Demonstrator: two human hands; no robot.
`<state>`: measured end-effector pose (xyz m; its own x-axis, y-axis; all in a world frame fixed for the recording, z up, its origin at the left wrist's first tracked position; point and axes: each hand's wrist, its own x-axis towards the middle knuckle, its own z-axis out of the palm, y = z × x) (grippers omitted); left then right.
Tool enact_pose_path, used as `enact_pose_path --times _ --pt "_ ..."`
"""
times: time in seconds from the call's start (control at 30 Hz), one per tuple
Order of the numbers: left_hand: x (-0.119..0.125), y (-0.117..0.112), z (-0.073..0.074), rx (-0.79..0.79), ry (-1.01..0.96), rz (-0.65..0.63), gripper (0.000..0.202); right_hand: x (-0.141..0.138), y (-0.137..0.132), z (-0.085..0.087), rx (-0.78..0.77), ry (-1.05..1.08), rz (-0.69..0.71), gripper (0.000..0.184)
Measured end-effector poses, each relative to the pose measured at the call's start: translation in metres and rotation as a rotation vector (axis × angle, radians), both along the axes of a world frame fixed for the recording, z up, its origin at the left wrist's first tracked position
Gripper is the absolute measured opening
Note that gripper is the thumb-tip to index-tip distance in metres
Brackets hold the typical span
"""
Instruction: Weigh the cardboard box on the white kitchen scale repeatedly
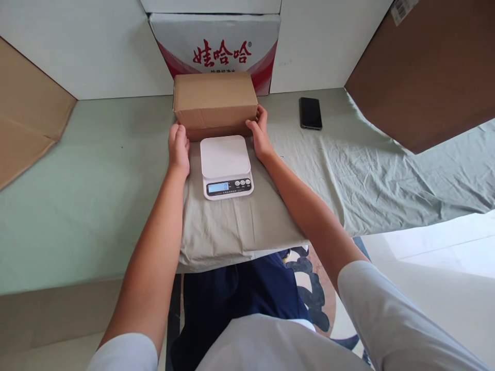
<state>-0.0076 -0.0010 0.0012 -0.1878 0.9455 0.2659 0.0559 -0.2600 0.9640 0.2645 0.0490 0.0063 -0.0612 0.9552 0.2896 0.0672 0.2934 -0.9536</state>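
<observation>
A closed brown cardboard box (pixel 215 105) is behind a white kitchen scale (pixel 225 157), gripped from both sides. My left hand (pixel 179 147) holds its lower left end, thumb toward me and the other fingers partly hidden. At the lower right end, my right hand (pixel 260 131) wraps round the corner with the thumb on the front face. The scale's platform carries nothing, and its lit display (pixel 218 187) reads 0. Whether the box rests on the cloth or is slightly raised, I cannot tell.
A black phone (pixel 310 113) lies on the green cloth (pixel 127 206) to the right. Behind the box stands a white and red printed carton (pixel 216 31). Large brown cardboard pieces rise at the left (pixel 31 113) and right (pixel 433 72). The table's front edge is near my body.
</observation>
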Motion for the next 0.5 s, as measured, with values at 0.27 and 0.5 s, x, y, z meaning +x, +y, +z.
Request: enact_pose_path --times 0.27,0.5 --pt "-0.018 -0.005 0.012 -0.113 -0.066 0.137 0.118 0.014 0.026 -0.018 -0.018 0.082 0.089 0.134" --pt "-0.062 -0.016 0.03 -0.199 -0.076 0.105 0.084 0.045 0.024 -0.019 -0.137 0.106 -0.04 0.139"
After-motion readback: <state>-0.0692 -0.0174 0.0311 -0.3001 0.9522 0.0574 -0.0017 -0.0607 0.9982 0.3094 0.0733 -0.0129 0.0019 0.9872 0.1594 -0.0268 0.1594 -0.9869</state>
